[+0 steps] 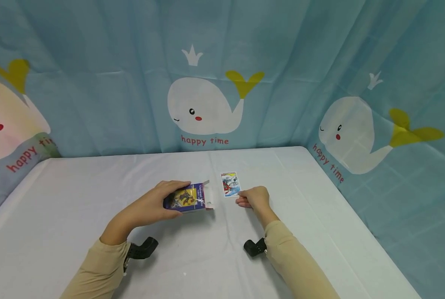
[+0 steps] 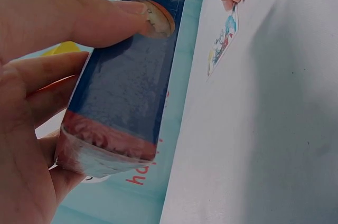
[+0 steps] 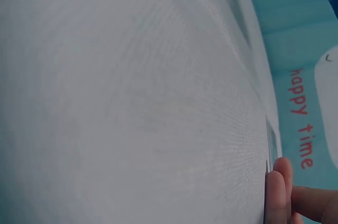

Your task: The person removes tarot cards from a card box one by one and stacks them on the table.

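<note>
My left hand (image 1: 153, 204) grips a small blue card box (image 1: 185, 198) with a yellow picture panel, holding it above the white table. In the head view the box's right end has its flap (image 1: 208, 194) lifted. The left wrist view shows my thumb across one side of the box (image 2: 127, 76) and clear wrap at its reddish end. To the right, my right hand (image 1: 255, 198) pinches the lower right corner of a picture card (image 1: 229, 183) with a white border. Whether the card touches the tabletop I cannot tell. In the right wrist view, the fingertips (image 3: 277, 192) are at the lower right.
A white cloth covers the table (image 1: 192, 265). Behind it and along the right side hangs a blue curtain (image 1: 132, 104) printed with whales. Black wrist-worn devices, one at the left sleeve (image 1: 143, 248) and one at the right sleeve (image 1: 255, 247), stick out over the table.
</note>
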